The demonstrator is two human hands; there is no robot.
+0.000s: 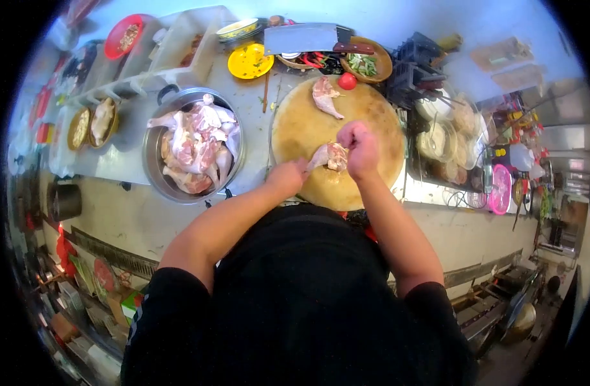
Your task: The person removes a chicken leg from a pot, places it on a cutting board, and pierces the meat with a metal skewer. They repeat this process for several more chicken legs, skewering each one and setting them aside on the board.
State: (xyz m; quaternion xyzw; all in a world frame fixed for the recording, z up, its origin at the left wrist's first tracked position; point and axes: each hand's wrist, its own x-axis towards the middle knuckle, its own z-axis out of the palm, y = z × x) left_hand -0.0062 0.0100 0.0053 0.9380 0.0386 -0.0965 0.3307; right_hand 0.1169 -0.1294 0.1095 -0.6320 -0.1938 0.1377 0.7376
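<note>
On the round wooden board lies a raw poultry leg, its thin end pointing left. My left hand is closed at that thin end. My right hand is curled into a fist at the meaty right end; whatever its fingers hold is hidden. A second raw leg rests farther back on the board, beside a red tomato. To the left, a metal pot holds several raw legs.
Behind the board are a cleaver, a yellow plate and a bowl of cut greens. Clear bins stand at the back left. Black racks and several bowls are on the right.
</note>
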